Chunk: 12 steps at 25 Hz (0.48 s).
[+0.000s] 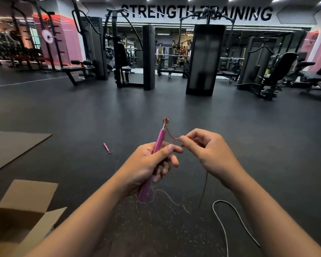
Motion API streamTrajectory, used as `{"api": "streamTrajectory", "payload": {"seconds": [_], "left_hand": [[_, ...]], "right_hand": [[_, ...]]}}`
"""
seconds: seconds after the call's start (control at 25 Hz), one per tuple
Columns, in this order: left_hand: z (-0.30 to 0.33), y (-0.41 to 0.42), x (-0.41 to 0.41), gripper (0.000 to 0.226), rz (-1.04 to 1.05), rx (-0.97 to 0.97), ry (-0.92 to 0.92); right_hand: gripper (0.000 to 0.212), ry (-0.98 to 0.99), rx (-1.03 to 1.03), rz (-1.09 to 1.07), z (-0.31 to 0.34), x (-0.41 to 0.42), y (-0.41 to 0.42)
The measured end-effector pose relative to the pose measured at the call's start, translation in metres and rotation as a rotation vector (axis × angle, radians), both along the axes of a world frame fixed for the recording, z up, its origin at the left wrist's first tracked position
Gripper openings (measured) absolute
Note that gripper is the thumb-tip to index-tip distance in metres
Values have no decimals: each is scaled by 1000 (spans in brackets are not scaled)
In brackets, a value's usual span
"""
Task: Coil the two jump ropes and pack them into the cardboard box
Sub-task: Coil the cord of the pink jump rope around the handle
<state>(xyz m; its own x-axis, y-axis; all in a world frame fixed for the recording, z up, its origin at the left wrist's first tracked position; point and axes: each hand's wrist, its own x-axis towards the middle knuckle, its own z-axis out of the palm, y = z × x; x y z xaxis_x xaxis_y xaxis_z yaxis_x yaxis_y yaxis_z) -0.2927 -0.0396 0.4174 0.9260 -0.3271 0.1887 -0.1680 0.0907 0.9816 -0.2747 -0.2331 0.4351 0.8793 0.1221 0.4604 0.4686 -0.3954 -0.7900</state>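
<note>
My left hand (148,164) grips a pink jump-rope handle (158,140) held upright, its metal swivel tip pointing away from me. A thin pink cord (171,139) runs from that tip to my right hand (208,151), which pinches it between thumb and fingertips. More of the thin cord trails down to the floor below my hands. The rope's other pink handle (106,147) lies on the floor to the left. A white rope (235,214) curves across the floor at the lower right. The open cardboard box (11,216) stands at the lower left, flaps up.
A flat sheet of cardboard (11,147) lies on the dark rubber gym floor to the left. Weight machines, benches and racks stand in a row far ahead, with wide bare floor between them and me.
</note>
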Motion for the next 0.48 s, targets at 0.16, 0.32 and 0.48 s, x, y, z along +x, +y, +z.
{"api": "streamTrajectory", "payload": {"seconds": [0.16, 0.32, 0.48], "left_hand": [[-2, 0, 1, 31, -99, -102, 73], [-1, -1, 2, 35, -65, -68, 132], [-1, -4, -1, 30, -107, -206, 167]], "right_hand": [[18, 60, 118, 126, -5, -2, -4], [22, -7, 116, -50, -8, -1, 2], [24, 67, 107, 69, -4, -4, 2]]}}
